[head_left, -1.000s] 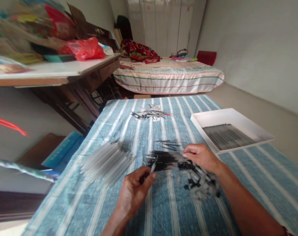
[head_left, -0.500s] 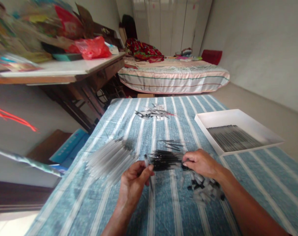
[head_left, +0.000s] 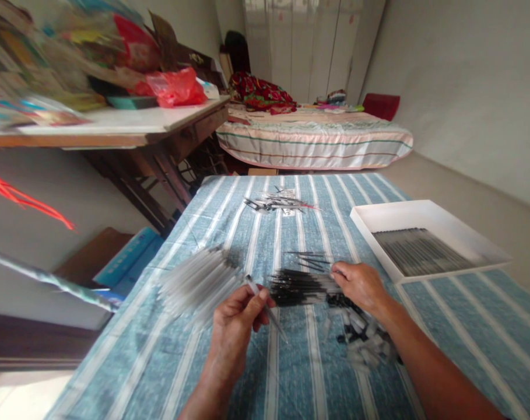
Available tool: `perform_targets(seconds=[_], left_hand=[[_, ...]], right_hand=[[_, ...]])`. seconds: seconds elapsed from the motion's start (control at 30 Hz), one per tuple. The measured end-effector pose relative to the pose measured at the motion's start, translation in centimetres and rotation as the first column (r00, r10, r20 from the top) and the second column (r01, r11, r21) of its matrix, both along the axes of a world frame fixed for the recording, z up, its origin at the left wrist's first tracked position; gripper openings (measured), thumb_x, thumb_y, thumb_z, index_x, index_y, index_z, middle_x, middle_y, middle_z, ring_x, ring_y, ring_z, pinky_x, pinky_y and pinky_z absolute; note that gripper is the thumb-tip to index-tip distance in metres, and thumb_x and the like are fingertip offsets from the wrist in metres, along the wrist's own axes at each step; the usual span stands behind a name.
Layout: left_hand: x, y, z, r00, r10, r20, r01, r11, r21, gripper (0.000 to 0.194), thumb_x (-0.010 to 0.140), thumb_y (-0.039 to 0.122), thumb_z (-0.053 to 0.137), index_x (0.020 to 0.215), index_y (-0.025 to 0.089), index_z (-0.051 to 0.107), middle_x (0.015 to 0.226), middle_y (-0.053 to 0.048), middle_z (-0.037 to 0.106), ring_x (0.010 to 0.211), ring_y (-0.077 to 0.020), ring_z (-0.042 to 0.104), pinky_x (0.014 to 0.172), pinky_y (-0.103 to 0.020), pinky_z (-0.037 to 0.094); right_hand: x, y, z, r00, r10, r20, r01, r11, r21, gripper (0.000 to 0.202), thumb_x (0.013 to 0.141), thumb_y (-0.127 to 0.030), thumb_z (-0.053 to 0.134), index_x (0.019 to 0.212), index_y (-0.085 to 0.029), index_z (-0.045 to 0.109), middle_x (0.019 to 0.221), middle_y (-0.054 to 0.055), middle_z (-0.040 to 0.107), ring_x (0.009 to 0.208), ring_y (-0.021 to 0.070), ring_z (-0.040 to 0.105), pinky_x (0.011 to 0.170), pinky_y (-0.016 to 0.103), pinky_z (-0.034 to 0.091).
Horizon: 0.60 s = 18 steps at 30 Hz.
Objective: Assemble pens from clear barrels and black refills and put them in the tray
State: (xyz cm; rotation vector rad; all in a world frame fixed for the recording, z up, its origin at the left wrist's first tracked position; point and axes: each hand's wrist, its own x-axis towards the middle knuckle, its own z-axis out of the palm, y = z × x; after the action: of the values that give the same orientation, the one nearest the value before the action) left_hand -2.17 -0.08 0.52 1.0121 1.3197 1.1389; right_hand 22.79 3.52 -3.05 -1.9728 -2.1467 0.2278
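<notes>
My left hand is closed on a translucent pen barrel, which slants with its dark end up and its pointed end down to the right. Beside its right end, a pile of black pen refills meets my right hand, whose thumb and fingertips are pinched together. What those fingertips hold is too small to make out. Clear pen barrels lie in a heap left of my left hand. Pen caps, clear with black parts, are scattered under my right wrist.
A white box holding a row of pens stands on the right of the striped cloth. Farther back lie loose refills and scraps. A cluttered side table is at left, a bed beyond.
The barrel in my left hand has tilted from nearly upright to a slant. My right hand has moved slightly up, from beside the black parts to the refills' right end.
</notes>
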Motion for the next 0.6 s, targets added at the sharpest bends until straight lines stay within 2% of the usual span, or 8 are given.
perform_targets(seconds=[0.1, 0.17, 0.3, 0.43, 0.53, 0.6], left_hand=[[-0.1, 0.1, -0.1, 0.999, 0.010, 0.048, -0.010, 1.000, 0.001, 0.022, 0.071, 0.035, 0.069, 0.067, 0.015, 0.064, 0.057, 0.001, 0.062, 0.044, -0.0070, 0.044, 0.043, -0.019, 0.031], [-0.1, 0.2, -0.2, 0.998, 0.013, 0.066, -0.013, 1.000, 0.000, 0.022, 0.071, 0.035, 0.069, 0.068, 0.014, 0.064, 0.059, 0.000, 0.063, 0.044, -0.0069, 0.045, 0.042, -0.019, 0.032], [-0.1, 0.2, -0.1, 0.995, 0.040, 0.087, -0.040, 0.999, 0.000, 0.020, 0.071, 0.033, 0.069, 0.070, 0.014, 0.064, 0.062, -0.001, 0.065, 0.045, -0.0071, 0.046, 0.041, -0.019, 0.032], [-0.1, 0.2, -0.1, 0.996, 0.036, 0.086, -0.037, 0.999, 0.000, 0.019, 0.072, 0.032, 0.069, 0.070, 0.013, 0.064, 0.058, -0.001, 0.063, 0.044, -0.0073, 0.046, 0.042, -0.019, 0.032], [-0.1, 0.1, -0.2, 0.995, 0.017, 0.101, -0.019, 1.000, 0.016, 0.021, 0.073, 0.033, 0.069, 0.068, 0.013, 0.064, 0.058, -0.001, 0.063, 0.045, -0.0074, 0.047, 0.042, -0.019, 0.033], [-0.1, 0.1, -0.2, 0.991, 0.024, 0.135, -0.025, 1.000, 0.004, 0.022, 0.072, 0.033, 0.069, 0.068, 0.013, 0.063, 0.063, -0.002, 0.066, 0.045, -0.0073, 0.048, 0.042, -0.019, 0.033]], right_hand=[[0.1, -0.4, 0.2, 0.993, 0.044, -0.113, -0.046, 0.999, -0.012, 0.025, 0.086, -0.030, 0.048, 0.089, -0.021, 0.071, 0.068, 0.003, 0.070, 0.062, 0.0167, 0.061, 0.057, 0.023, 0.034], [0.0, -0.8, 0.8, 0.969, 0.122, -0.213, -0.135, 0.990, -0.050, 0.024, 0.085, -0.028, 0.049, 0.086, -0.020, 0.071, 0.066, 0.001, 0.068, 0.059, 0.0146, 0.059, 0.057, 0.022, 0.035], [-0.7, -2.1, 2.3, 0.894, 0.312, -0.322, -0.381, 0.907, -0.179, 0.016, 0.079, -0.023, 0.056, 0.079, -0.021, 0.071, 0.062, -0.002, 0.065, 0.056, 0.0121, 0.056, 0.054, 0.021, 0.032], [-1.8, -3.4, 3.2, 0.878, 0.430, -0.208, -0.474, 0.839, -0.267, 0.010, 0.073, -0.017, 0.062, 0.073, -0.022, 0.071, 0.061, -0.001, 0.066, 0.058, 0.0141, 0.057, 0.054, 0.022, 0.028], [-2.6, -3.9, 3.1, 0.880, 0.469, -0.078, -0.469, 0.830, -0.301, 0.009, 0.072, -0.015, 0.063, 0.068, -0.020, 0.068, 0.063, 0.003, 0.068, 0.062, 0.0172, 0.060, 0.056, 0.025, 0.028], [-3.0, -4.0, 3.0, 0.887, 0.457, -0.067, -0.455, 0.839, -0.297, 0.009, 0.072, -0.015, 0.063, 0.064, -0.019, 0.066, 0.060, 0.003, 0.065, 0.060, 0.0168, 0.059, 0.055, 0.025, 0.027]])
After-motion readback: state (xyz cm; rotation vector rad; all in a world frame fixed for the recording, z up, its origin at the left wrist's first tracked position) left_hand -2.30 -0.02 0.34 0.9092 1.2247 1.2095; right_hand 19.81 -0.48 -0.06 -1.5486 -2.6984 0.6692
